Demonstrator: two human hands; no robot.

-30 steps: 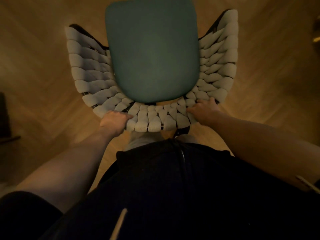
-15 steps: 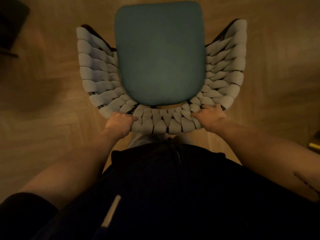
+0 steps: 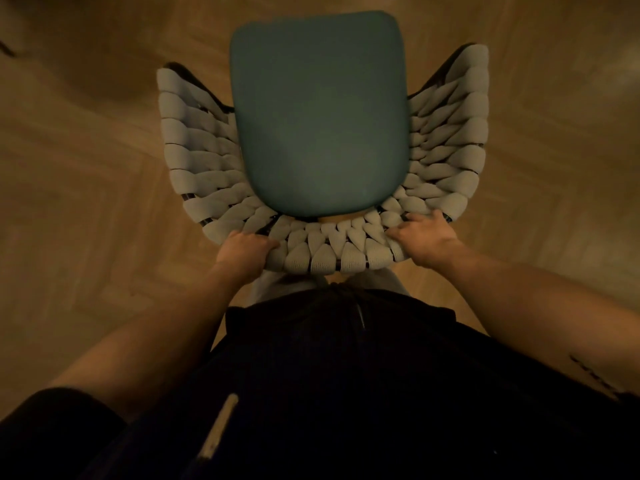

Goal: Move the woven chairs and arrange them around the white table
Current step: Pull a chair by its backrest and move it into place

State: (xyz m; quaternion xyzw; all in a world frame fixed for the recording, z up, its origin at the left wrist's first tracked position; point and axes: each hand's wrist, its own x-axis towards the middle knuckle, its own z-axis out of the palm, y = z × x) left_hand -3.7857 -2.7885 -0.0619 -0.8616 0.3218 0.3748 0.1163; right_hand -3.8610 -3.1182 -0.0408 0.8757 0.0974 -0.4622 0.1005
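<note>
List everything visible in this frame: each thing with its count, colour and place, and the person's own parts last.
woven chair: one, pale grey woven back and arms on a dark frame, centre of view
seat cushion: one, teal, on the chair
floor: one, light brown wood, all around the chair
dark clothing: black, bottom of view
left hand: one, grips the chair back's lower left rim
right hand: one, grips the back's lower right rim

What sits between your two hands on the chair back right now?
In the head view, only the grey woven backrest of the chair spans the stretch between the left hand and the right hand; both grip its top edge.
</note>
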